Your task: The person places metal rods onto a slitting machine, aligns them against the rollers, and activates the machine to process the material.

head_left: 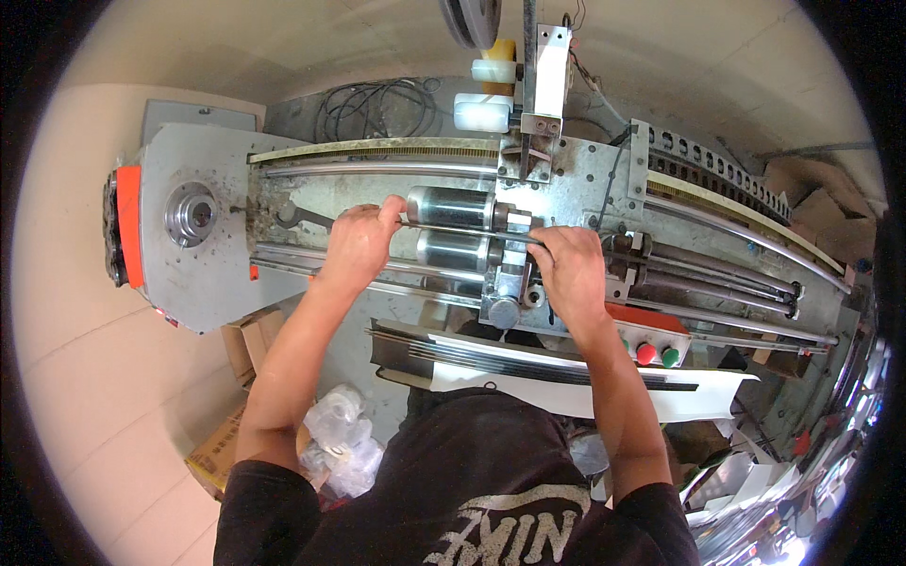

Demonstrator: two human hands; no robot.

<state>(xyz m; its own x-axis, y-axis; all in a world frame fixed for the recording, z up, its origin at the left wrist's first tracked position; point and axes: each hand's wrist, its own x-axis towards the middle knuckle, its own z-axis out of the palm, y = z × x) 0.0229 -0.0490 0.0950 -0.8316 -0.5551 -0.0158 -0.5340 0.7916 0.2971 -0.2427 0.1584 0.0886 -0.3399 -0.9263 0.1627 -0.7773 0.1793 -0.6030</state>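
A thin dark metal rod [462, 229] lies level across the machine in front of me. My left hand [360, 243] is closed, its fingers pinching the rod's left end. Farther right, my right hand [574, 272] grips the same rod beside a bright metal block [514, 247]. Between my hands, the rod passes over two shiny metal cylinders, an upper one [451, 205] and a lower one [451, 252]. It appears to run on to the right past my right hand. An open-ended wrench [300, 216] rests on the machine bed just left of my left hand.
Nearer my body, a long white channel-shaped tray [651, 401] holds several dark strips [557, 371]. A red control box [651, 328] with red and green buttons sits below the right rails [727, 267]. Black cable [368, 107] coils behind the machine. Clear plastic bags [342, 434] lie lower left.
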